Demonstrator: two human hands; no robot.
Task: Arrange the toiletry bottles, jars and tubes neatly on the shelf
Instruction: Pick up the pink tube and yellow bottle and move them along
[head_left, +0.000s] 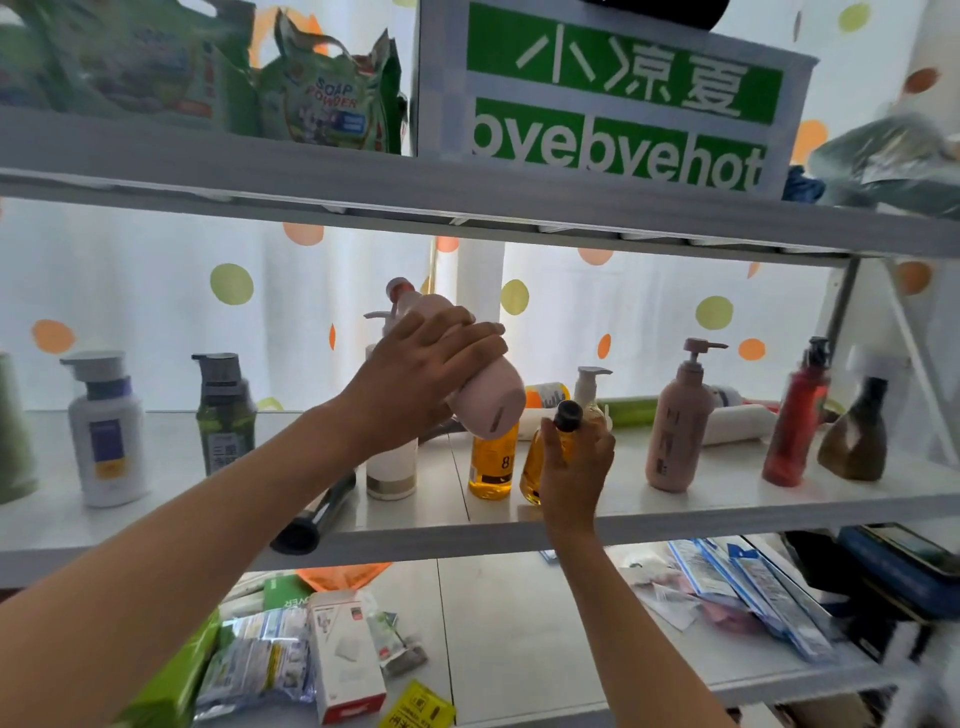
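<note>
My left hand (423, 374) grips a pink bottle (493, 400), lifted above the middle shelf (467, 535) and tilted with its cap to the upper left. My right hand (574, 467) holds a small amber bottle with a black cap (537, 457) that stands near the shelf's front edge. Beside it stands a second amber bottle (491, 465) and a white pump bottle (390, 467), partly hidden by my left hand. Further right stand a pink pump bottle (678, 431), a red bottle (795, 431) and a brown bottle (854, 441). At the left stand a white pump bottle (106, 436) and a green one (224, 415).
A dark tube (317, 514) lies at the shelf's front edge, left of centre. Tubes and a green roll (631, 411) lie at the back. The upper shelf carries soap powder bags (327, 98) and a green sign box (618, 104). The lower shelf holds packets and boxes (343, 654).
</note>
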